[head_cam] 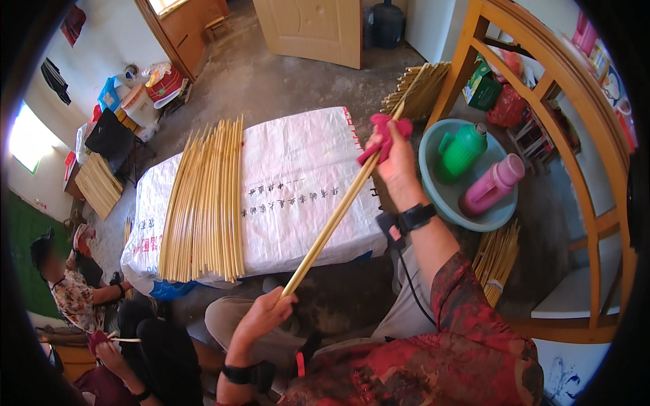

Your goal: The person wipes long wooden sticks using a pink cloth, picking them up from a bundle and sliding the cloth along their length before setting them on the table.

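Observation:
My left hand (pixel 266 313) grips the near ends of a couple of long pale wooden or bamboo sticks (pixel 327 231), low in front of my knees. Farther up them, my right hand (pixel 396 160) is closed around a crimson cloth (pixel 387 134) wrapped about the sticks. They slant up and to the right across the edge of a low table covered in white woven plastic sheeting (pixel 299 152). On that sheeting, to the left, a flat row of similar sticks (pixel 205 208) lies side by side. The sheeting bears printed writing.
A blue basin (pixel 431 203) at right holds green (pixel 462 152) and pink (pixel 490 188) vacuum flasks. Stick bundles lie behind (pixel 419 89) and below it (pixel 497 264). A wooden frame (pixel 546 101) rises at far right. Two people sit at left; one person's hand (pixel 109 352) holds a cloth and stick.

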Demonstrator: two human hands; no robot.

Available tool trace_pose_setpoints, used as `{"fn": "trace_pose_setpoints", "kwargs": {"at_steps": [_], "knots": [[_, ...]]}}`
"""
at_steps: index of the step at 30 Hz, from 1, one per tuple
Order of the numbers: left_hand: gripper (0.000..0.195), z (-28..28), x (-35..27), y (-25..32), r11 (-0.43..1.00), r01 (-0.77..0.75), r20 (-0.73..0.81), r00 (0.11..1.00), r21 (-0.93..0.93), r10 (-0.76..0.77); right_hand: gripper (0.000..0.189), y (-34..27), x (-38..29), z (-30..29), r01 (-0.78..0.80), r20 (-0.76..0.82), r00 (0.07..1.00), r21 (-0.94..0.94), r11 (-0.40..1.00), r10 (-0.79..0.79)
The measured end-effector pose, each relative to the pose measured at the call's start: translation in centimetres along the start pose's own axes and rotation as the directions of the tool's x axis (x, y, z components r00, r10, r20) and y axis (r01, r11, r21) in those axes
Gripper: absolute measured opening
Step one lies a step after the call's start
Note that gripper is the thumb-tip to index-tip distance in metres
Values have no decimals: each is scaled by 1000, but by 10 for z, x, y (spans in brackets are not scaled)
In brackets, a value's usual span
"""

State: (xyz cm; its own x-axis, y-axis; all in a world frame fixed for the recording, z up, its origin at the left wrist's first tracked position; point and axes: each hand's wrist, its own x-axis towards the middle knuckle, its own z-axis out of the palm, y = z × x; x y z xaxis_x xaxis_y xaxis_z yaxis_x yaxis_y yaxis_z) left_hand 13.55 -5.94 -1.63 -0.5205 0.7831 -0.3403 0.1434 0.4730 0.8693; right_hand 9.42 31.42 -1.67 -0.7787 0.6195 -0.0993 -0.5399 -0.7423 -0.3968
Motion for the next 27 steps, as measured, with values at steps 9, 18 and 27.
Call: {"fn": "trace_pose_setpoints", "kwargs": {"at_steps": [9,18,27], "knots": [[18,-59,-72,2,857,339,-110,906,-388,-408,44,-64,18,-27,258,99,960,48,965,-261],[13,-32,52,48,839,-103,-402,904,-534,-145,52,-7,-42,29,-185,342,927,70,980,151],[12,-18,119,82,853,-290,-567,824,-434,-8,36,48,-82,40,-529,286,820,45,847,496]]}}
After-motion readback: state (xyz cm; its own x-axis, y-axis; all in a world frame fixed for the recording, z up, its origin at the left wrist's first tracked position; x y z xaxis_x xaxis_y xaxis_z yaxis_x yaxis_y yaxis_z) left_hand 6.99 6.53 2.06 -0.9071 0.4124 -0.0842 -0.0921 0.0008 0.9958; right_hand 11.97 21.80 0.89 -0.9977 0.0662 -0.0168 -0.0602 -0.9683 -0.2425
